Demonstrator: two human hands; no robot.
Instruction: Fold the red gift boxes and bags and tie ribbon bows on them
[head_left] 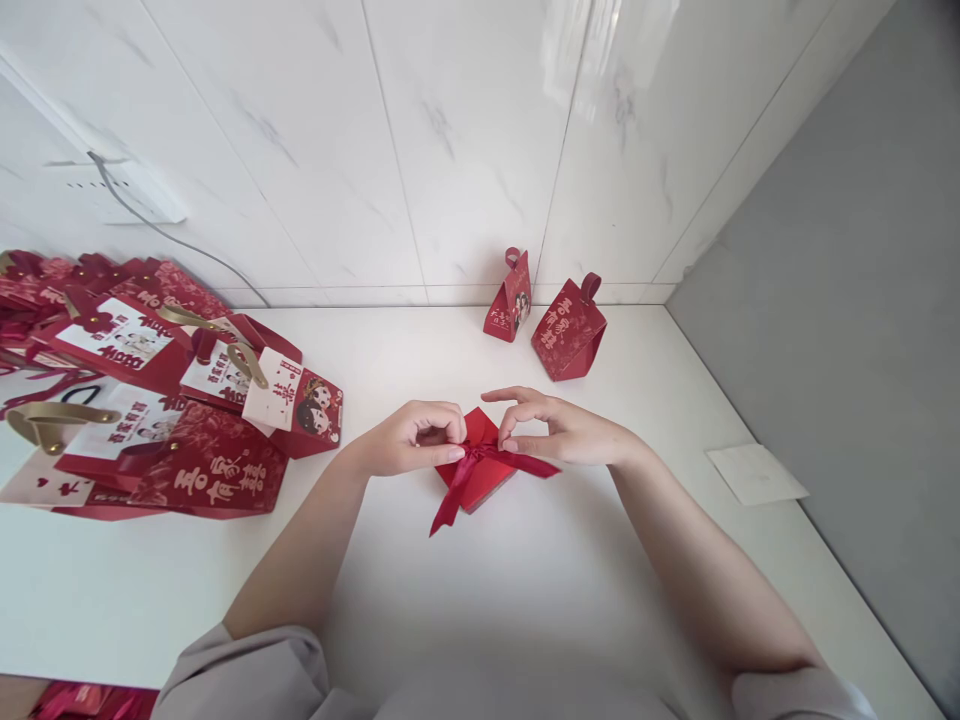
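The white surface [420,600] met a tiled wall [480,150] along its far edge. A crowded group of red gift boxes [217,465] occupied its left end. Left hand [416,438]: fingers closed in a pinch on the ribbon [476,455], near the knot. Right hand [574,432]: thumb and one bent finger close together at the knot's other side, index finger raised clear; whether these gripped could not be determined. Two small gift boxes [568,330] stood near the wall. The red box [484,482] sat mid-surface between both hands, ribbon tied across its top.
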